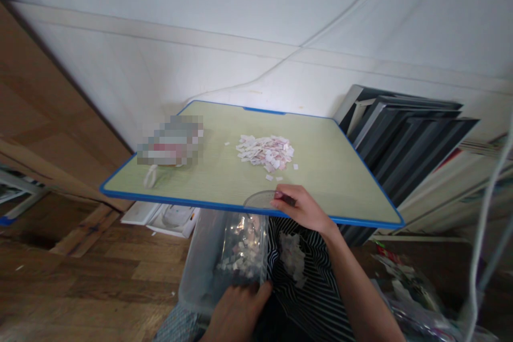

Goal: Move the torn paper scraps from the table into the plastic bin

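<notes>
My right hand (303,206) is closed, pinching a clear half-round protractor (258,200) flat at the front edge of the green table (200,181). Beyond it lies a heap of small white and pinkish paper squares (265,152), with a few loose ones around it. Below the table edge, my left hand (238,310) is wrapped over the near rim of a translucent plastic bin (196,262). Inside that bin, a clear plastic bag (242,243) holds more small pieces. Beside the bin, whitish scraps (292,256) rest on a black-and-white striped cloth (320,283).
A pixelated object with a white loop (150,176) lies at the table's left. Dark flat panels (409,133) lean on the right, and a large cardboard box (60,91) stands left. An open white box (174,219) sits on the floor; a white cable (487,214) hangs at right.
</notes>
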Demonstrator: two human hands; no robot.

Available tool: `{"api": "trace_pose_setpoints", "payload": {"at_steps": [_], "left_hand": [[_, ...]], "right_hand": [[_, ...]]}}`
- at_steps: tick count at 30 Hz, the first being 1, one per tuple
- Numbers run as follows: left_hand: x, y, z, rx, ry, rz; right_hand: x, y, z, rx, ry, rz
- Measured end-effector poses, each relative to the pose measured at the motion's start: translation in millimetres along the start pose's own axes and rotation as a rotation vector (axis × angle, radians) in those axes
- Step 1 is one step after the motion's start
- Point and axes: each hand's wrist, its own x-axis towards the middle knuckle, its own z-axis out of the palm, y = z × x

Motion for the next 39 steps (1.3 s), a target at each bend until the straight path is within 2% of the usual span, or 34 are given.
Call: {"api": "trace_pose_setpoints", "payload": {"at_steps": [5,9,17,20,26,33,36,39], "left_hand": [[-1.7,0.2,-2.4,-0.027,-0.001,0.0],[-2.9,1.1,-4.4,-0.009,-0.024,-0.007],[-0.3,-2.1,0.2,-0.014,0.001,0.001],[1.4,-3.6,4.5,-0.024,0.029,0.014],[1.8,-1.9,2.6,-0.004,0.001,0.006],[1.2,-0.9,-1.4,-0.016,-0.007,-0.012],[1.3,-1.1,-1.1,-0.022,0.006,-0.021],[0.9,-0.2,-2.1,-0.005,-0.01,-0.032]], "right_hand": [[-4.9,14.3,-14.2,0.124,0.296,0.077],[-10.2,28.9,-29.2,0.074,0.466,0.117],[-16.2,26.7,-31.9,-0.036,0.359,0.165],[-12.7,25.2,-29.0,-0.089,0.351,0.116],[0.3,25.3,-21.7,-0.183,0.18,0.031],[-25.5,27.0,-43.4,-0.159,0.218,0.136],[-37.0,32.8,-53.0,-0.103,0.301,0.183],[-39.4,37.7,-54.6,-0.052,0.37,0.172]]}}
